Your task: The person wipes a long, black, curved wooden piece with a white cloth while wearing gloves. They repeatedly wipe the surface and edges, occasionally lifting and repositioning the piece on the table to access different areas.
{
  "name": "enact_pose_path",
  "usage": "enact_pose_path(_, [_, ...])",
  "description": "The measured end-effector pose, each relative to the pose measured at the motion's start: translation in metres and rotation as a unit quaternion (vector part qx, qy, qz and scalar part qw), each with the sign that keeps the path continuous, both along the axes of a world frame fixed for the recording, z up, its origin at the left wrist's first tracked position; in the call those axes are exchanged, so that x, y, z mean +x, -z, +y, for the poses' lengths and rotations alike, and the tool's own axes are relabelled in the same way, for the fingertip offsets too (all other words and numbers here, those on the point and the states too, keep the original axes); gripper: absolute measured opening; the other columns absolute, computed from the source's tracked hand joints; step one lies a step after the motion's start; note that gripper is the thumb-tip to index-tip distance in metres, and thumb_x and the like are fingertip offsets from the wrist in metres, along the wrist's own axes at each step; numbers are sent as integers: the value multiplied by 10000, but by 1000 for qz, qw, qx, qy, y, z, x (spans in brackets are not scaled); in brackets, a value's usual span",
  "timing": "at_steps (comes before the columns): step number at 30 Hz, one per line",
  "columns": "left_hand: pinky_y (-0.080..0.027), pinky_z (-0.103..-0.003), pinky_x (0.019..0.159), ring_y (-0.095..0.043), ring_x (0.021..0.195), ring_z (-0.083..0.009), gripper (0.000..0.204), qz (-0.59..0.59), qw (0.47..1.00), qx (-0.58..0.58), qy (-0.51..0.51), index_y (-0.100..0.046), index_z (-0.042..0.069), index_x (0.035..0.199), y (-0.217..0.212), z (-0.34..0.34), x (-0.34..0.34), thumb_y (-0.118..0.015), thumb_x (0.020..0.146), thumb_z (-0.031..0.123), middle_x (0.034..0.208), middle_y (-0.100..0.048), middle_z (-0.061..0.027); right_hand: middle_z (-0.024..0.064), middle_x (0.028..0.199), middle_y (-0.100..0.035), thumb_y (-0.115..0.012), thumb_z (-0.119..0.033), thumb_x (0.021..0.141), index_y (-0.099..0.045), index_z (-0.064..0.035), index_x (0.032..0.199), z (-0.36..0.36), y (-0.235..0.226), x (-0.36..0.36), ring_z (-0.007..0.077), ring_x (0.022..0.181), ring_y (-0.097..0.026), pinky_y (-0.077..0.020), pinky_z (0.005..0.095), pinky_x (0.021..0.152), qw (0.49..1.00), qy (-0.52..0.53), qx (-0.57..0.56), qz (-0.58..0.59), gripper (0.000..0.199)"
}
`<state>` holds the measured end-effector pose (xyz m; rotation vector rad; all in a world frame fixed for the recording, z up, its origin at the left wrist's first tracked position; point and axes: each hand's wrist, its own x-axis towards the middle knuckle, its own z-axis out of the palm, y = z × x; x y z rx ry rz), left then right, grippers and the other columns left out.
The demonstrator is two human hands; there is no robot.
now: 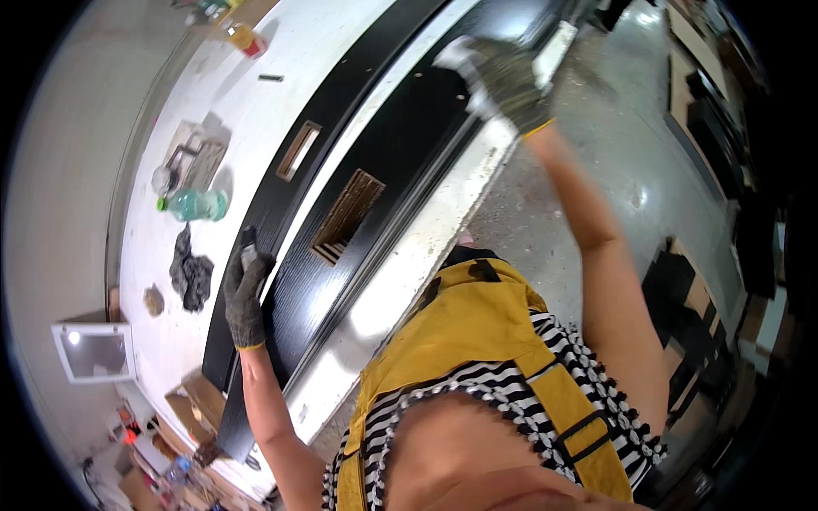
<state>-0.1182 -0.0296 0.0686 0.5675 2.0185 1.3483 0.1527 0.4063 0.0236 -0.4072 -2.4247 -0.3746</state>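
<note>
Two long black wood-grain panels lie side by side on a white table. The narrower panel (294, 187) has a small rectangular slot, and the wider panel (400, 136) has a larger cutout with layered edges inside. My right hand (511, 81), in a dark grey glove with a yellow cuff, is smeared by motion at the wider panel's far end; it presses a white cloth (464, 68) there. My left hand (245, 302), gloved alike, rests over the narrower panel. Its fingers close round a slim tool (248, 240) with a dark tip, whose kind I cannot make out.
Left on the white table (247, 111) are a green bottle (196, 204), a crumpled dark rag (192, 271), a grey block-like object (194, 157) and a yellow-red bottle (245, 39). A cardboard box (194, 407) stands at the near left. Dark boards (694, 315) lean at the right.
</note>
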Motion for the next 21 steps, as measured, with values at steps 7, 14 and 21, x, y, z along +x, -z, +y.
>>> enact_pose_path(7, [-467, -325, 993, -608, 1114, -239, 672, 62, 981, -128, 131, -507, -45, 1364, 19, 86, -31, -732, 834, 300, 1231, -626, -198, 139, 1189, -646, -573, -235, 949, -677, -103, 1181, 135, 29, 40, 324, 1109, -591, -441, 415, 975, 980, 70, -140, 118, 287])
enact_pose_path(14, [-505, -383, 959, -645, 1103, -307, 610, 246, 892, -180, 334, -511, 42, 1374, 113, 175, -39, -712, 855, 292, 1236, -636, -202, 116, 1218, -645, -570, -219, 944, -664, -115, 1213, 137, 34, 42, 305, 1106, -597, -446, 410, 977, 993, 68, -54, 81, 303])
enact_pose_path(21, [-494, -453, 965, -604, 1150, -372, 467, 365, 843, -145, 368, -490, 77, 1392, 194, 154, -75, -527, 981, 296, 1258, -603, -232, 159, 1018, -658, -612, -206, 910, -709, -89, 1046, 96, 7, 20, 344, 979, -608, -469, 448, 873, 962, 80, -165, 204, 204])
